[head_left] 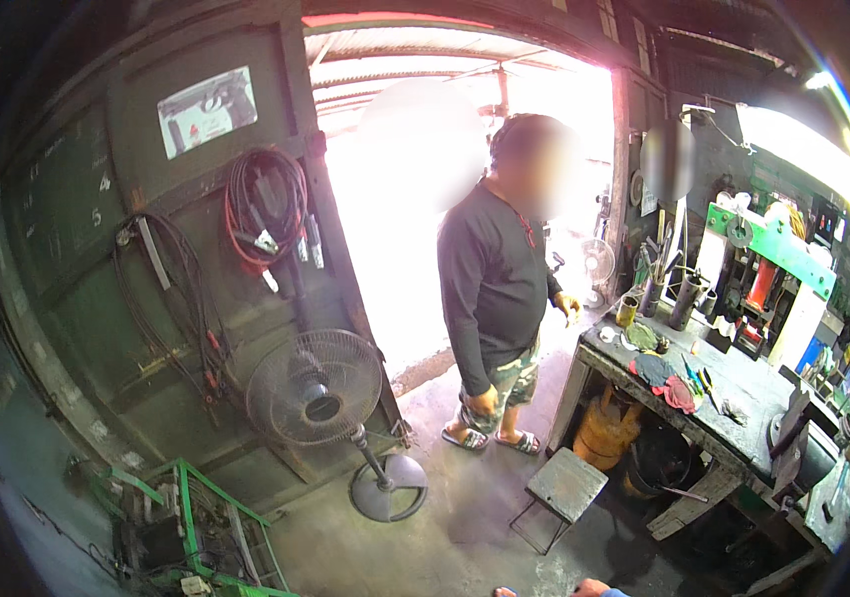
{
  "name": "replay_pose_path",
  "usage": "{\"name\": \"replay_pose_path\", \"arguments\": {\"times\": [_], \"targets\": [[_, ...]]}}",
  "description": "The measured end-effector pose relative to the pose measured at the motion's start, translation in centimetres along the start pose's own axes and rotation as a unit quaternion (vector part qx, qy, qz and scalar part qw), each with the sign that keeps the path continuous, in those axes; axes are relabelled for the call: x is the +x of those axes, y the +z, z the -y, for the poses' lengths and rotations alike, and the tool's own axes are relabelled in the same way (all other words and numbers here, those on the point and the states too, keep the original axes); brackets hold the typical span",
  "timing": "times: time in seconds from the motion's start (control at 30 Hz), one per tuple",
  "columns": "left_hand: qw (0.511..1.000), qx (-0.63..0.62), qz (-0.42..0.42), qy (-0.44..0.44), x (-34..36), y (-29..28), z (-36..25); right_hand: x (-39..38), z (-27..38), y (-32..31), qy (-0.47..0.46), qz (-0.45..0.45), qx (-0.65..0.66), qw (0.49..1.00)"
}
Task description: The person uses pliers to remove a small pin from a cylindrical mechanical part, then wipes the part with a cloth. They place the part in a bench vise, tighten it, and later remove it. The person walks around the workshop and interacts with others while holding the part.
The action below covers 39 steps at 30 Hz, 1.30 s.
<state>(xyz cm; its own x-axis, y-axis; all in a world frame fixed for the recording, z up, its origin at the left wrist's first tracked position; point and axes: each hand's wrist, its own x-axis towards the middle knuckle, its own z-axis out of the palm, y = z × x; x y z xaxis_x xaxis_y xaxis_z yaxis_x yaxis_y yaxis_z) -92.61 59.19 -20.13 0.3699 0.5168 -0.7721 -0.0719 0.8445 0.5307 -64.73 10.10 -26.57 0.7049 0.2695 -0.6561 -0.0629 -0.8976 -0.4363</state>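
1. At the far left, a dark metal wall (97, 229) carries a pale poster (207, 109), loops of black cable (181, 298) and a coil of red cable (266, 204) hung on hooks.
2. Low at the left, a green metal frame (191, 517) stands on the concrete floor (465, 517) close to the wall.
3. Just right of it, a pedestal fan (316, 386) stands tilted on its round base (388, 488), near the bright open doorway (395, 249).
4. In the middle, another person in a dark long-sleeved shirt (490, 284), camouflage shorts and sandals stands on the floor, one hand hanging by the thigh, the other near the corner of the tabletop.
5. Below that person, a small grey metal stool (566, 486) stands on the floor, just beside the tabletop's leg and nearest to the wearer's own hand.
6. At the bottom edge, only a sliver of the wearer's right hand (592, 589) shows; whether its fingers are wide, narrow or holding anything, I cannot tell. The left hand is out of the picture.
7. Under the tabletop, an orange gas cylinder (607, 430) sits beside a dark bucket.
8. On the right, the dark cluttered tabletop (743, 388) bears a red rag (679, 395), small tools and cans, with a green press frame (773, 244) behind it.
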Motion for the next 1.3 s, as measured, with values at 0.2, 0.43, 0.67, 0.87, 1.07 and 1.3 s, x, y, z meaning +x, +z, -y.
{"name": "replay_pose_path", "arguments": {"times": [0.2, 0.43, 0.67, 0.87, 1.07, 1.3], "targets": [[0.986, 0.026, 0.155, -0.059, 0.1, 20.3, -0.2, -2.9, -6.2, -1.4, 0.168, -0.062, 0.232, 0.956], [0.96, 0.046, 0.232, -0.149, 1.7, 35.5, 2.9, -0.2, -7.0, -5.2, 0.191, -0.114, 0.402, 0.888], [0.926, 0.191, 0.279, -0.166, 6.9, 44.5, 2.0, 4.4, -1.9, -7.5, 0.183, -0.177, 0.394, 0.883], [0.875, 0.333, 0.303, -0.177, 13.9, 50.8, -2.5, 8.2, 6.2, -5.7, 0.24, -0.247, 0.443, 0.828], [0.855, 0.343, 0.322, -0.218, 18.7, 56.7, -6.0, 10.8, 13.9, -1.9, 0.213, -0.232, 0.492, 0.812], [0.761, 0.491, 0.371, -0.206, 20.2, 65.1, -3.7, 12.2, 14.1, 0.0, 0.388, -0.129, 0.509, 0.757]]}}
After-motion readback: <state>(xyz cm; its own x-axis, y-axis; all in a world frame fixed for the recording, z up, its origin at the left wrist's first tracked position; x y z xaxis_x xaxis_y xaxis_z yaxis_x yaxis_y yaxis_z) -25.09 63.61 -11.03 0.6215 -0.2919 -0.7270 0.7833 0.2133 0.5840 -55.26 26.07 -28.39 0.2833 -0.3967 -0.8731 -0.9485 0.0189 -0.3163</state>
